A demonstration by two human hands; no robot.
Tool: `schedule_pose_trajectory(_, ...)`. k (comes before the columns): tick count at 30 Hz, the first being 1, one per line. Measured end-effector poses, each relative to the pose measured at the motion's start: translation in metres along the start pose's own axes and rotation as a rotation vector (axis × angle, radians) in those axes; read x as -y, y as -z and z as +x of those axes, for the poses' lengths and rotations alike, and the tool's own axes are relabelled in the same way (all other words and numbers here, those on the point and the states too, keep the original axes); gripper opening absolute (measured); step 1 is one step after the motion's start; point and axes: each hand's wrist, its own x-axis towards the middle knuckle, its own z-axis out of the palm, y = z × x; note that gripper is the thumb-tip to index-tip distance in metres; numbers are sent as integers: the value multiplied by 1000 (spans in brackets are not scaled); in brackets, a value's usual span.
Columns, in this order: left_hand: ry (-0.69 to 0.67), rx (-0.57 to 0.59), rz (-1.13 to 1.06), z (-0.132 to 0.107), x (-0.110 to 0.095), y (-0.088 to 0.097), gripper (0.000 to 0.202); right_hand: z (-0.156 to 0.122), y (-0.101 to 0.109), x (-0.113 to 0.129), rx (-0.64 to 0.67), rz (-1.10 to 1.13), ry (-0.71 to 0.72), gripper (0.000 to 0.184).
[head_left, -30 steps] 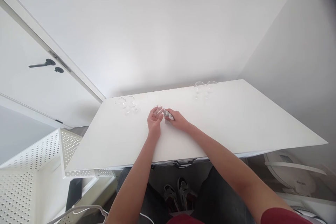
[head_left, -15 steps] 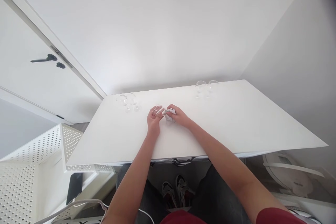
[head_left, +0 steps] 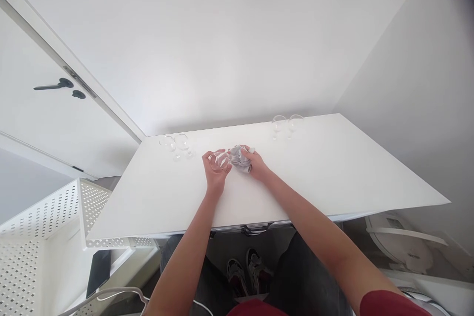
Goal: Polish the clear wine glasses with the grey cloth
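The person's left hand [head_left: 214, 175] curls around the bowl of a clear stemmed glass [head_left: 219, 160], its fingers wrapped behind and the thumb along the near side. The glass is over the middle of the white tabletop [head_left: 314, 173], tilted so that its open rim faces roughly toward the camera and the stem end points to the right hand [head_left: 256, 163]. That hand grips a crumpled grey cloth [head_left: 240, 159], bunched between thumb and fingers, right beside the glass; the cloth hides the stem and foot, so whether it is wrapped around them or only pressed against them cannot be told. The two hands are close together, each closed on its own item. Toward the far edge on the left, more clear glasses [head_left: 181, 142] stand close to one another, their outlines faint against the white. A pair of stemmed glasses [head_left: 295, 123] stands side by side at the far edge on the right, near the wall [head_left: 237, 49]. At the left are a white door [head_left: 44, 118] with a black handle [head_left: 54, 84] and a white perforated rack [head_left: 55, 212]. Below the near edge, the person's shoes [head_left: 236, 271] show on the floor.
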Motion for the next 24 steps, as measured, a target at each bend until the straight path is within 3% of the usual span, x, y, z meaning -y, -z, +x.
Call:
schedule_pose_trajectory(3, -34, 74, 88, -4, 3, -1, 63, -2, 0, 0, -10, -86, -8, 44)
schedule_pose_trajectory(8, -117, 148, 181, -9, 11, -3, 59, 2, 7, -3, -280, -243, 131, 43)
schedule_pose_trajectory(10, -124, 167, 169, -10, 11, -4, 58, 1, 7, -1, -264, -181, 95, 44)
schedule_pose_trajectory(13, -85, 157, 127, -11, 5, -6, 58, -3, 4, 4, -105, -45, -57, 45)
schedule_pose_trajectory(15, -46, 126, 104, -11, 0, -7, 58, -3, 5, 6, -56, -79, -60, 43)
schedule_pose_trajectory(20, -1, 107, 105, -12, -6, -13, 58, 2, 13, 1, -287, -324, 145, 39)
schedule_pose_trajectory(24, -14, 98, 117, -11, -3, -12, 60, 1, 14, -2, -250, -377, 178, 36)
